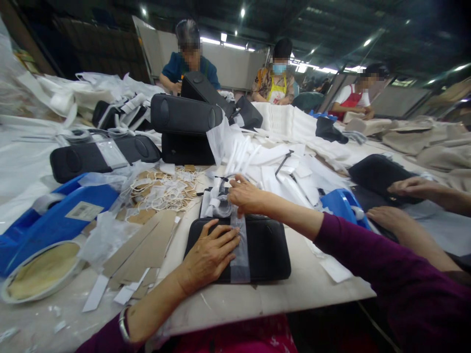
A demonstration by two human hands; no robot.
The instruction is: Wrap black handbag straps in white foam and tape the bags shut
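A black bag (268,250) lies on the table in front of me, with a wide strip of clear tape (240,255) running over its front face. My left hand (213,250) rests flat on the bag, fingertips at the tape's left edge. At the bag's far edge my right hand (248,196) is closed, its bent fingers at the upper end of the tape; the exact grip is partly hidden. Beneath and beside those fingers is a strap bundle (214,201) in whitish wrapping.
A blue tape dispenser (66,215) and a round dish (42,272) are left, near corded tags (165,189) and cardboard pieces (142,240). Black bags (184,113) are stacked behind, beside white strips (272,176). A co-worker's hands (397,215) are close on the right, near another blue dispenser (340,203).
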